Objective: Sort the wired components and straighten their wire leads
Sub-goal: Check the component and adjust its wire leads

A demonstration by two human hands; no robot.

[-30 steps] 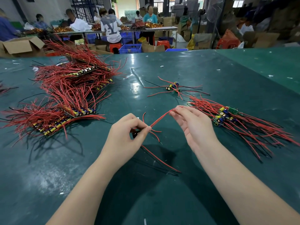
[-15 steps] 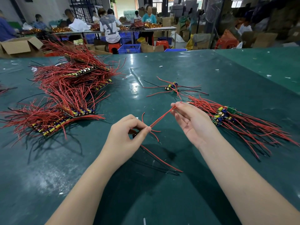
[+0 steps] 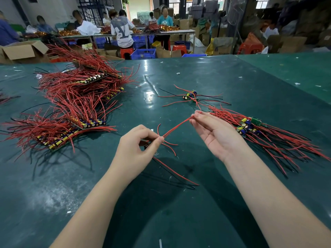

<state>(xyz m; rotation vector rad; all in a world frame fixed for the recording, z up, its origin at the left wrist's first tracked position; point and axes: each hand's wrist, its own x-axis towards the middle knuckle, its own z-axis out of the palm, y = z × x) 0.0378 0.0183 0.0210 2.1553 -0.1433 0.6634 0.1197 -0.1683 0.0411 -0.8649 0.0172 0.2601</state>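
The right hand [image 3: 215, 133] has slid further out along the red lead [image 3: 176, 127], now pinching near its tip, while the left hand [image 3: 138, 149] pinches the component [image 3: 147, 146] (mostly hidden) above the surface [image 3: 179, 221], so this lead looks nearly straight.

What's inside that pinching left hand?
The left hand pinches red wires and a small dark part. Fingers cover most of it, so what it is stays hidden.

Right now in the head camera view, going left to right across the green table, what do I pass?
Large heap of red-wired boards → left hand pinching a component → taut red lead → right hand gripping the lead's far end → smaller pile of wired components.
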